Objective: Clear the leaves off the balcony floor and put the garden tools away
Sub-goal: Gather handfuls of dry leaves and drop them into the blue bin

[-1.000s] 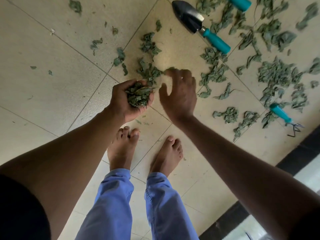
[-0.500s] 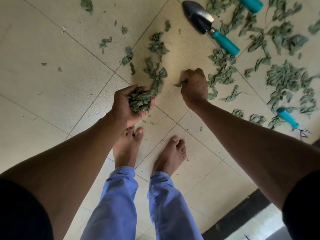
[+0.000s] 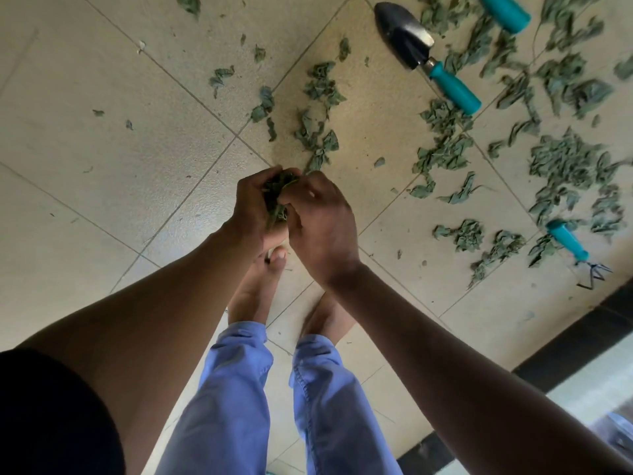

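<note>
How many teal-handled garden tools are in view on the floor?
3. A trowel lies at top centre-right, a lone teal handle is cut off by the top edge, and a small rake lies at the right. Others may lie out of frame.

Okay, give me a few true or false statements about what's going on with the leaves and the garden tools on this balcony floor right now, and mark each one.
1. The left hand holds a bunch of leaves. True.
2. The right hand grips the trowel. False: the trowel lies untouched on the floor, while the right hand is at the bunch in the left hand.
3. The small hand rake lies on the floor at the right. True.
4. The floor is already cleared of leaves. False: many scattered leaves remain, mostly toward the right.
5. The person wears shoes. False: both feet are bare.
</note>
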### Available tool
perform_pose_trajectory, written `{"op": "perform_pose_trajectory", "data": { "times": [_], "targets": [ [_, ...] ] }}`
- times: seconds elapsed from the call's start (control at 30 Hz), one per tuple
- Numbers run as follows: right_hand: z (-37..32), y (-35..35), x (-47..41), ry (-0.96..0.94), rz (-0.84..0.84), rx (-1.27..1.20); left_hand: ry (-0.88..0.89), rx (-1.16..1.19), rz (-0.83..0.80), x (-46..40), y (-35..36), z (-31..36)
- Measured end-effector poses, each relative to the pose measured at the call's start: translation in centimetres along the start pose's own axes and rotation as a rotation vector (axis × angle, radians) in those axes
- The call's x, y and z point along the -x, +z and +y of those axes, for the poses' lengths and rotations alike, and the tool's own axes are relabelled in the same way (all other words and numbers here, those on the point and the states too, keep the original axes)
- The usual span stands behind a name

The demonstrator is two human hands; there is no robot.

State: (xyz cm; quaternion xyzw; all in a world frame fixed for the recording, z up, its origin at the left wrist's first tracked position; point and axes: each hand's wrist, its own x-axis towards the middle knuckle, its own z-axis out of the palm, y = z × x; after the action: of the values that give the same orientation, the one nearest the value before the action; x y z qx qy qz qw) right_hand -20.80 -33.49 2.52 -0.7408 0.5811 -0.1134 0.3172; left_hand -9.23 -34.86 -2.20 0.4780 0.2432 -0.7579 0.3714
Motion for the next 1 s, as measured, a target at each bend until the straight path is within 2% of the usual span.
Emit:
{"op": "perform_pose_trajectory", "data": {
  "times": [0.17,0.3,0.37,0.47,0.57,0.63,0.7,0.87,0.93,1.0],
  "targets": [
    [-0.4,0.8,-0.8,-0.055,-0.056,0.199,-0.02,0.06,-0.017,0.0,-0.3,0.6],
    [-1.8,0.0,-0.5,-0.137,-0.161,0.116,0.018,0.029,-0.049,-0.4,-0.8,1.3],
    [-2.1,-0.8,-0.4,-0.181,-0.084,0.065,0.036,-0.011,-0.079,-0.5,-0.9,1.4],
    [-1.7,-2.3,-1.1,-0.174,0.184,-0.016,0.037,0.106,-0.095,-0.4,-0.7,1.6],
    [0.9,-2.6,-3.3,-0.017,0.236,0.057,0.012,0.224,-0.077,-0.5,-1.0,1.7],
    [3.8,-1.7,-4.7,0.109,0.122,0.169,-0.01,0.232,-0.069,-0.3,-1.5,1.9],
    [6.5,-0.3,-5.5,0.128,-0.058,0.256,-0.021,0.231,-0.056,-0.1,-2.3,1.9],
    [8.2,2.8,-5.9,-0.14,-0.461,0.401,-0.032,0.234,-0.032,0.5,-4.0,1.5],
    [8.5,3.1,-5.9,-0.199,-0.494,0.479,-0.04,0.243,-0.029,0.7,-4.7,1.4],
    [9.1,3.0,-5.6,-0.207,-0.459,0.489,-0.041,0.243,-0.024,0.9,-5.2,1.3]
  ]
}}
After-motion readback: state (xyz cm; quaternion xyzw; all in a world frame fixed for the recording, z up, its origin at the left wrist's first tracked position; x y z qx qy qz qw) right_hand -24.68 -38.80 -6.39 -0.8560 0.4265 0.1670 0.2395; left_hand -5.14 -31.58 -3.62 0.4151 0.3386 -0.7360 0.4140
